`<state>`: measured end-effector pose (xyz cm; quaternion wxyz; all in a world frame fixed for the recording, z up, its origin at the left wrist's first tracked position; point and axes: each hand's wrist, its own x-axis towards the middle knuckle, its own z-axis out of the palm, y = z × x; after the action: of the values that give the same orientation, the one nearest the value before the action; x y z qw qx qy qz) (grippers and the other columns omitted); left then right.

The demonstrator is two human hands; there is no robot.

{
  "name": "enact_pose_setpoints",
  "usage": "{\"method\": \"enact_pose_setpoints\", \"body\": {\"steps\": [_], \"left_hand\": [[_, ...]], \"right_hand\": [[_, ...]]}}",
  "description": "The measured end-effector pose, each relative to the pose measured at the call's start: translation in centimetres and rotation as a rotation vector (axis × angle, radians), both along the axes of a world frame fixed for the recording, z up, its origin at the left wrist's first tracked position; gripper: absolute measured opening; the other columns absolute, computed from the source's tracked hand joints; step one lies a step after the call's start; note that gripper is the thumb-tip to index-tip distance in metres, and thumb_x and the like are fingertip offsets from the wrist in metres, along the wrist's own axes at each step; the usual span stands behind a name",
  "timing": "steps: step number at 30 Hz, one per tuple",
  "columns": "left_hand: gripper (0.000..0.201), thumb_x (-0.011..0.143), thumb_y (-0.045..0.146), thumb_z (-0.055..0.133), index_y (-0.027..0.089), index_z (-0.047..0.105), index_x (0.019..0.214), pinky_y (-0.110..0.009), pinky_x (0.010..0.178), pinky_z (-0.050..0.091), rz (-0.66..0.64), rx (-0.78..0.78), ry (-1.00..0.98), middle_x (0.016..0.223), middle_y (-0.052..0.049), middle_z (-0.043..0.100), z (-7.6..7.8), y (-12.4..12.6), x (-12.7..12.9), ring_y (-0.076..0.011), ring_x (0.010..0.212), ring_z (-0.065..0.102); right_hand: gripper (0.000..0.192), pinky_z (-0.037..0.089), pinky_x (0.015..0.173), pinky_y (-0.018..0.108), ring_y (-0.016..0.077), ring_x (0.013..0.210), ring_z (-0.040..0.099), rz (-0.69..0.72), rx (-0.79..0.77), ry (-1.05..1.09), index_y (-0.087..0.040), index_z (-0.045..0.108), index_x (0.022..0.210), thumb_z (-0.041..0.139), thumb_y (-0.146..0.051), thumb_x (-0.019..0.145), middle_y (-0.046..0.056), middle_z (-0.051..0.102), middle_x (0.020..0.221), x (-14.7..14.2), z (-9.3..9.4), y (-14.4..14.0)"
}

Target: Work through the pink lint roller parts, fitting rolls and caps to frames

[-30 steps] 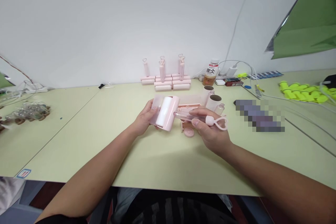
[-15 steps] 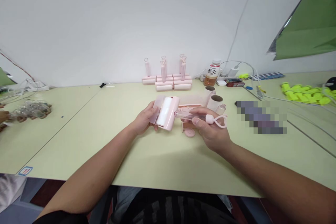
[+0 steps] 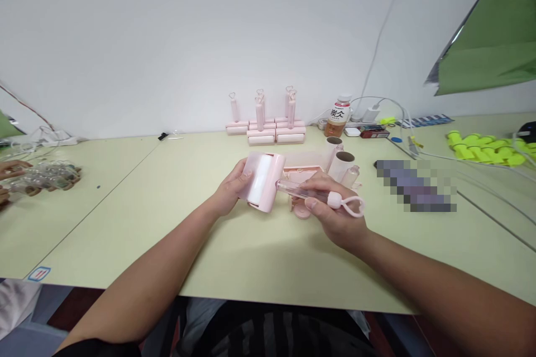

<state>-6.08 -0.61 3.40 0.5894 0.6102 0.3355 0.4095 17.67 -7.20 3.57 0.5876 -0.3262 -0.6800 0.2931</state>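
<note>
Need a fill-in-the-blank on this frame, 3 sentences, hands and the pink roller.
1. The left hand grips the roller's ____ end, by the cover.
2. The right hand holds the clear handle, which ends in a ____-shaped loop.
3. The bottle near the wall has a ____ cap.

Missing words: head; heart; white

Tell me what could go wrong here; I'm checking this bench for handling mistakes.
The lint roller is held above the table, the left hand on its head and the right hand on its clear handle; a slip could drop it onto the pink parts below. The right forearm might also knock over the cardboard tubes standing close behind.
</note>
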Motion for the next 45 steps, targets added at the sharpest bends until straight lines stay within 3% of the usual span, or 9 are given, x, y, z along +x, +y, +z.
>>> {"method": "enact_pose_setpoints", "body": {"steps": [4,14,18,24,27,30,37,41,45], "left_hand": [[0.061,0.088,0.054,0.058,0.026,0.042,0.140,-0.025,0.065,0.045,-0.039,0.009,0.023,0.122,-0.008,0.057,-0.2,-0.1,0.0,-0.0209,0.091,0.057],[0.065,0.085,0.053,0.061,0.025,0.039,0.140,-0.030,0.075,0.043,-0.023,0.065,0.061,0.110,-0.006,0.059,-0.3,-0.8,0.5,-0.0222,0.090,0.056],[0.064,0.082,0.050,0.065,0.024,0.042,0.136,-0.030,0.072,0.044,0.004,0.030,0.030,0.104,-0.006,0.060,-0.2,-0.6,0.4,-0.0216,0.087,0.057],[0.070,0.074,0.046,0.074,0.024,0.043,0.133,-0.030,0.071,0.046,-0.008,-0.014,-0.040,0.112,-0.006,0.054,-0.4,0.2,0.2,-0.0203,0.089,0.057],[0.068,0.076,0.049,0.071,0.024,0.042,0.132,-0.028,0.068,0.045,0.044,0.025,-0.008,0.111,-0.006,0.052,-0.9,0.7,0.1,-0.0185,0.087,0.056],[0.059,0.085,0.054,0.057,0.023,0.043,0.132,-0.030,0.070,0.046,0.116,0.189,0.079,0.115,-0.008,0.051,-0.9,0.8,-0.3,-0.0195,0.090,0.056],[0.046,0.085,0.024,0.055,0.022,0.049,0.130,-0.050,0.107,0.032,0.223,1.049,0.598,0.131,-0.012,0.050,1.9,-2.9,0.6,-0.0292,0.125,0.044],[0.047,0.083,0.018,0.060,0.023,0.054,0.129,-0.048,0.102,0.034,0.228,1.236,0.746,0.124,-0.011,0.057,1.8,-4.5,2.3,-0.0280,0.117,0.050],[0.029,0.086,0.019,0.062,0.027,0.066,0.114,-0.040,0.084,0.040,0.382,1.322,0.727,0.101,-0.007,0.064,0.9,-4.1,2.6,-0.0222,0.093,0.055]], "right_hand": [[0.018,0.049,0.074,0.039,0.0218,0.081,0.061,0.042,0.059,-0.072,-0.026,0.071,0.102,0.065,-0.022,0.085,0.004,0.068,0.086,-0.1,-0.1,0.2],[0.022,0.054,0.068,0.033,0.0225,0.088,0.071,0.194,-0.148,0.041,-0.024,0.067,0.110,0.067,-0.029,0.088,0.006,0.068,0.098,-0.7,-0.8,0.1],[0.029,0.055,0.074,0.034,0.0193,0.083,0.069,0.214,-0.171,-0.075,-0.023,0.065,0.117,0.066,-0.032,0.089,0.006,0.069,0.095,-0.9,-0.6,0.0],[0.043,0.056,0.074,0.033,0.0162,0.083,0.066,0.409,-0.029,-0.268,-0.023,0.054,0.132,0.063,-0.024,0.090,0.008,0.065,0.103,-1.3,-0.9,-0.7],[0.040,0.057,0.077,0.035,0.0172,0.089,0.066,0.477,-0.081,-0.287,-0.023,0.054,0.131,0.062,-0.024,0.092,0.009,0.064,0.105,-1.3,-1.2,-1.1],[0.038,0.057,0.082,0.038,0.0191,0.097,0.066,0.491,-0.167,-0.200,-0.026,0.054,0.130,0.060,-0.022,0.092,0.010,0.061,0.113,-1.3,-1.6,-1.0],[0.040,0.056,0.082,0.035,0.0190,0.101,0.061,0.488,-0.269,0.012,-0.029,0.053,0.130,0.063,-0.024,0.092,0.008,0.057,0.115,-1.4,-1.7,-0.7],[0.039,0.052,0.059,0.025,0.0121,0.070,0.054,0.511,-0.239,0.025,-0.027,0.052,0.129,0.062,-0.030,0.092,0.002,0.053,0.090,-1.6,-0.9,-1.2],[0.041,0.050,0.063,0.025,0.0132,0.075,0.053,0.533,-0.073,-0.122,-0.028,0.051,0.133,0.060,-0.023,0.093,0.003,0.053,0.093,-1.6,-0.4,-1.6]]}}
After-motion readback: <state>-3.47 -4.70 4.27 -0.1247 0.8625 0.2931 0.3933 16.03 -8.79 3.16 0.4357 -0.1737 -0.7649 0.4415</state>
